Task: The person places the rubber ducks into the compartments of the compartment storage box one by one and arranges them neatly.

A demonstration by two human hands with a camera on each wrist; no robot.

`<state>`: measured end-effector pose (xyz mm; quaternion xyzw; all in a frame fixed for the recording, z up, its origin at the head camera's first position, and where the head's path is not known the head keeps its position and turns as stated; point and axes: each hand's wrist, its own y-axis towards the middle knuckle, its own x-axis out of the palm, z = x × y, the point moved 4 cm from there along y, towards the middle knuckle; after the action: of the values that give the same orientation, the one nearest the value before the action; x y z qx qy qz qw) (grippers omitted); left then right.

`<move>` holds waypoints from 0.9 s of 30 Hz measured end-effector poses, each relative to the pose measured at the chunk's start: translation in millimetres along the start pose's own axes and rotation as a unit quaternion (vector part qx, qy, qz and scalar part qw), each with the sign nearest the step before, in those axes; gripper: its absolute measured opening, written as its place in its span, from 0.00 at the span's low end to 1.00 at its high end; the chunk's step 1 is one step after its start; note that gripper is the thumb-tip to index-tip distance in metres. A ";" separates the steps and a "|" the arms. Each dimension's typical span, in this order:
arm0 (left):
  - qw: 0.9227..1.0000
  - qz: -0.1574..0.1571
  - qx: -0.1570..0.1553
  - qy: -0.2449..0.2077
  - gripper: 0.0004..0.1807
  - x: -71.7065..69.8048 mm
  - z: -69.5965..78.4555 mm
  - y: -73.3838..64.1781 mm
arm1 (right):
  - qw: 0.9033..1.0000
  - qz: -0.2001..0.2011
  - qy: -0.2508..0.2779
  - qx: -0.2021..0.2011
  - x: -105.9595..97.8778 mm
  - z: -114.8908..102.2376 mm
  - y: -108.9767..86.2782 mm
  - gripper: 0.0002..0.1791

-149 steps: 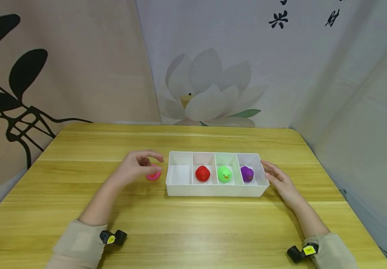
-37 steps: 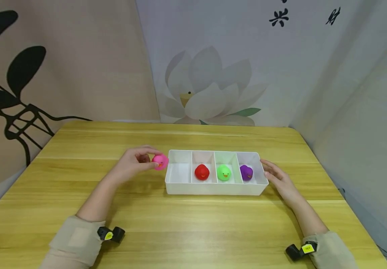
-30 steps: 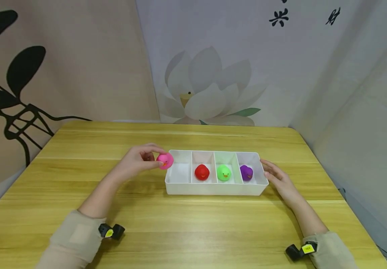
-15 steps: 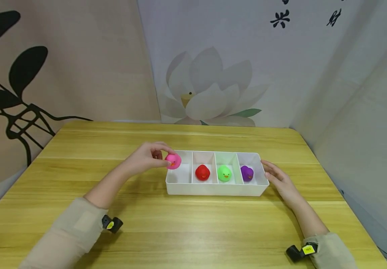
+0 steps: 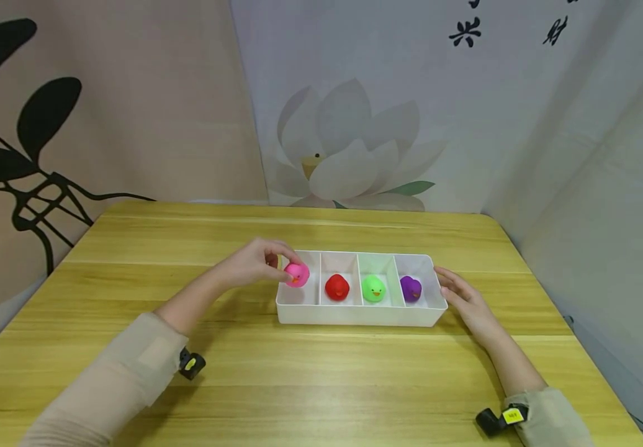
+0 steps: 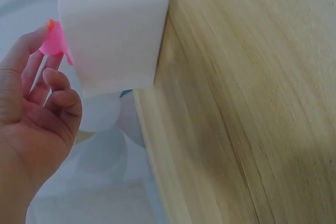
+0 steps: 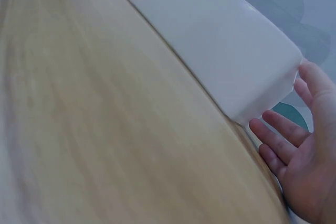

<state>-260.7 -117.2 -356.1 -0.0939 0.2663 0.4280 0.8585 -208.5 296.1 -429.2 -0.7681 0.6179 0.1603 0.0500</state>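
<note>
A pink rubber duck (image 5: 298, 274) is pinched between the thumb and fingers of my left hand (image 5: 257, 262), over the leftmost compartment of a white divided box (image 5: 355, 316). In the left wrist view the duck (image 6: 54, 40) shows partly behind the box wall, with thumb and fingertips on it. The other compartments hold a red duck (image 5: 337, 287), a green duck (image 5: 374, 288) and a purple duck (image 5: 411, 288), left to right. My right hand (image 5: 467, 302) rests its relaxed fingers against the box's right end; the right wrist view shows the fingertips at that end wall (image 7: 268, 98).
The box stands on a wooden table (image 5: 321, 385). Behind the table hangs a printed cloth backdrop (image 5: 355, 136) with a lotus and dark leaves. Small black cameras sit on the left cuff (image 5: 192, 364) and right cuff (image 5: 501, 418).
The left hand has taken hold of the pink duck from the table left of the box, lifted it and carried it right, over the leftmost compartment. The right hand has stayed at the box's end.
</note>
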 end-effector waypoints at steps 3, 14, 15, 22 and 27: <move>1.000 -0.013 -0.004 0.009 0.12 2.0 -3.9 2.9 | 1.000 0.001 -0.004 0.002 0.0 0.7 0.0 0.25; 0.999 -0.026 -0.014 0.041 0.13 9.6 -15.3 12.5 | 1.000 0.005 -0.007 0.003 -0.5 2.5 0.9 0.25; 0.999 -0.027 -0.011 0.044 0.12 10.6 -15.4 13.3 | 1.000 0.004 -0.006 0.005 -0.5 2.7 1.0 0.25; 0.998 -0.029 -0.005 0.055 0.11 16.2 -17.5 16.8 | 1.000 0.000 -0.005 0.009 -0.8 3.3 1.2 0.26; 0.998 -0.027 -0.015 0.046 0.11 18.9 -19.2 17.5 | 1.000 0.003 -0.011 0.006 -1.5 3.5 1.2 0.26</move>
<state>-272.4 -101.0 -381.2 -0.1334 0.2960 0.4035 0.8555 -210.6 298.2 -431.9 -0.7640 0.6206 0.1656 0.0610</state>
